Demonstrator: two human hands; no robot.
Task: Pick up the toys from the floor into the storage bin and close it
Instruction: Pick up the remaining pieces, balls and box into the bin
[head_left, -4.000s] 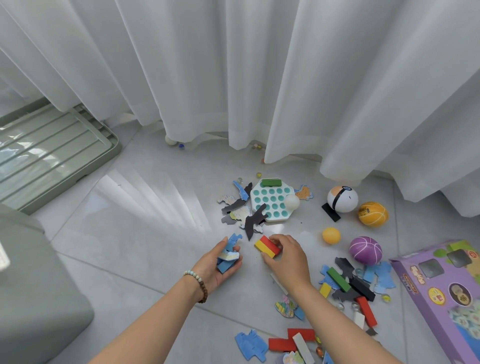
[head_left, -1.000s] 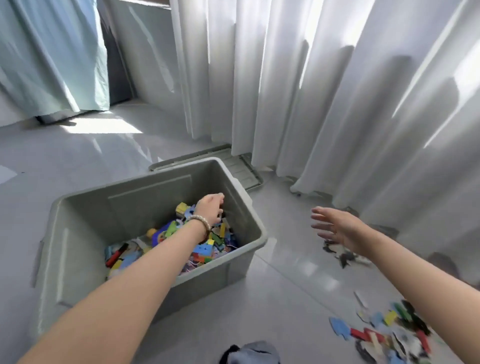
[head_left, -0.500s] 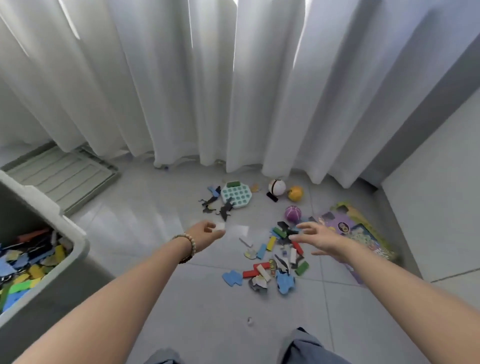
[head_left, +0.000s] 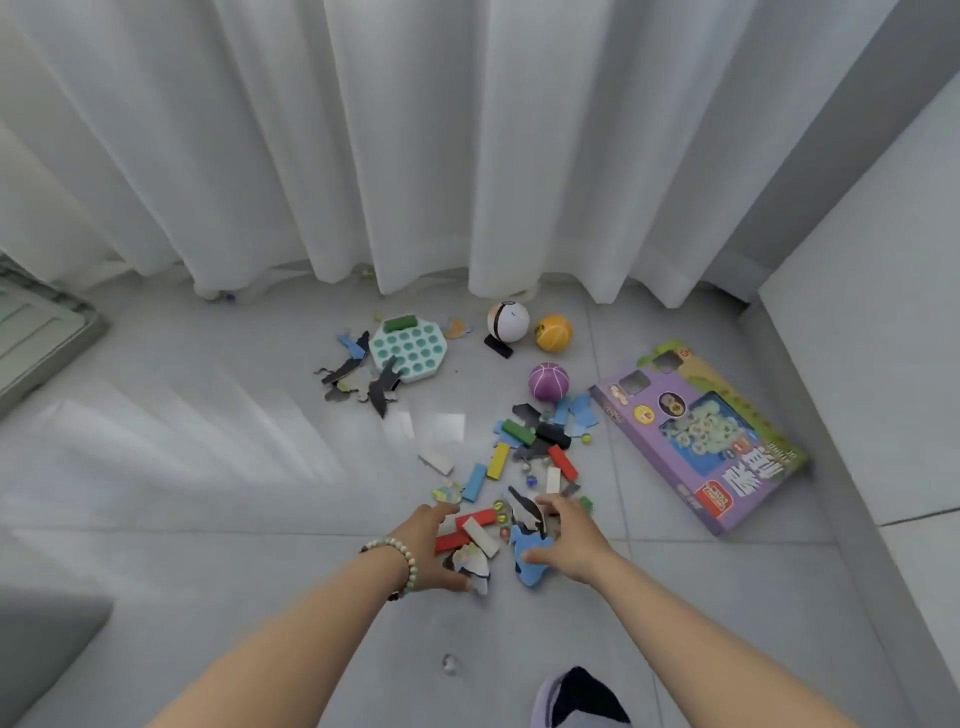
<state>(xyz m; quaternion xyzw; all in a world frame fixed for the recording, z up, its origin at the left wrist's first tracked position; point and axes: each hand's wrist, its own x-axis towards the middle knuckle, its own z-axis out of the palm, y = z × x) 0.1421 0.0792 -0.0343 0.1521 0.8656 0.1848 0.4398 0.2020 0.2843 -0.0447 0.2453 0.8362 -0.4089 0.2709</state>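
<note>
My left hand (head_left: 423, 545) and right hand (head_left: 569, 540) are down on the floor, cupped on either side of a small pile. Between them lie red blocks (head_left: 470, 526), a white block and a blue puzzle piece (head_left: 530, 564). My left thumb touches a printed puzzle piece (head_left: 472, 564), and my right thumb rests on the blue piece. Neither hand has lifted anything. A corner of the grey-green storage bin (head_left: 47, 639) shows at the lower left, and its lid (head_left: 36, 338) lies flat at the left edge.
Farther out lie several loose blocks (head_left: 498, 460), a teal pop board (head_left: 410, 349), a white ball (head_left: 508, 321), an orange ball (head_left: 554, 332), a purple ball (head_left: 548, 382) and a purple toy box (head_left: 701, 431). A marble (head_left: 449, 662) lies near me. White curtains hang behind, with a wall on the right.
My view swung from the bin back to the toys. Both hands, empty after the drop into the bin, came down from the air onto the nearest pile.
</note>
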